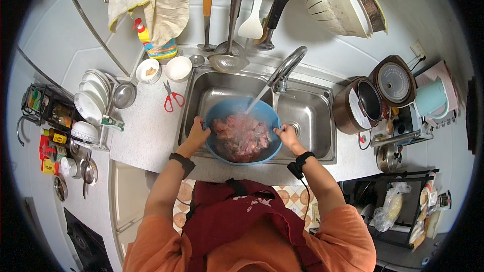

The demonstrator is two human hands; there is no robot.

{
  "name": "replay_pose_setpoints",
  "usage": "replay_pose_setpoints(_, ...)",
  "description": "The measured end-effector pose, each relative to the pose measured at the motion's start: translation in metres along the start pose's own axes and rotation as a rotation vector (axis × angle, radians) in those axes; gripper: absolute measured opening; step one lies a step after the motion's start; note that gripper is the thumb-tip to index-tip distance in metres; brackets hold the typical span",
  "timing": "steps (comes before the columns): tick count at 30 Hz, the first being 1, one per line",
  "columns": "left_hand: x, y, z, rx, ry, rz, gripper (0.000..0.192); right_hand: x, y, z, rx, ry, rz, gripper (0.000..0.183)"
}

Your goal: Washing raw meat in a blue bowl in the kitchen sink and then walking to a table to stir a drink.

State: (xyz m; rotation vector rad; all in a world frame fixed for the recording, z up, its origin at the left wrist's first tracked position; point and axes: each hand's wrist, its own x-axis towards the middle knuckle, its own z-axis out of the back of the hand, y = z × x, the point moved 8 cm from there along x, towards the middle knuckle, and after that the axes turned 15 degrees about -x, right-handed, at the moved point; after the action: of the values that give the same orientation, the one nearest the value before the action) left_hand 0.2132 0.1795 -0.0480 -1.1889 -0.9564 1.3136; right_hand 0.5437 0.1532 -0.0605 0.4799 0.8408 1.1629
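Observation:
A blue plastic basin [245, 161] sits over the front of the left bowl of a steel double sink [206, 79]. Pieces of raw meat [242, 136] lie in it, reddish and wet. From the chrome faucet [287, 66] a stream of water runs down onto the meat. My left hand [197, 133] grips the basin's left handle, and my right hand [288, 136] grips the handle on its right side. Whether the basin rests on the sink's edge or is held up, I cannot tell.
Red-handled scissors [174, 101] and two white bowls [178, 68] are on the counter at left, near a rack of plates [92, 92]. Ladles [229, 51] and a white rice paddle [251, 26] hang above the sink. A brown rice cooker [346, 111] stands open at right.

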Motion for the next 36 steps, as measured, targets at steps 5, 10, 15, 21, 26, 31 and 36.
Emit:
replay_pose_setpoints(5, 0.015, -0.008, 0.001, 0.015, 0.001, -0.007, 0.033, 0.015, 0.005, 0.005, 0.020, -0.106, 0.106, 0.014)
replay_pose_setpoints(10, 0.029, -0.009, 0.004, 0.019, -0.048, -0.066, 0.032, 0.031, 0.024, 0.016, -0.004, -0.129, 0.092, 0.014)
replay_pose_setpoints(15, 0.045, 0.018, -0.006, -0.098, -0.048, -0.059, 0.032, 0.041, 0.024, 0.032, -0.027, -0.154, 0.158, 0.015)
replay_pose_setpoints(21, 0.040, 0.000, -0.020, -0.049, -0.013, -0.086, 0.034, 0.025, 0.035, 0.054, -0.085, -0.172, 0.120, 0.017)
replay_pose_setpoints(26, 0.030, -0.012, -0.029, -0.011, 0.036, -0.039, 0.035, 0.017, 0.006, 0.058, -0.099, -0.128, 0.063, 0.017)
replay_pose_setpoints(31, 0.015, -0.017, -0.027, -0.077, 0.123, 0.073, 0.032, 0.005, -0.005, 0.044, -0.071, -0.026, 0.072, 0.013)
replay_pose_setpoints(36, -0.003, -0.026, -0.003, -0.124, 0.043, 0.115, 0.030, -0.011, 0.019, 0.018, 0.056, 0.118, 0.025, 0.009)
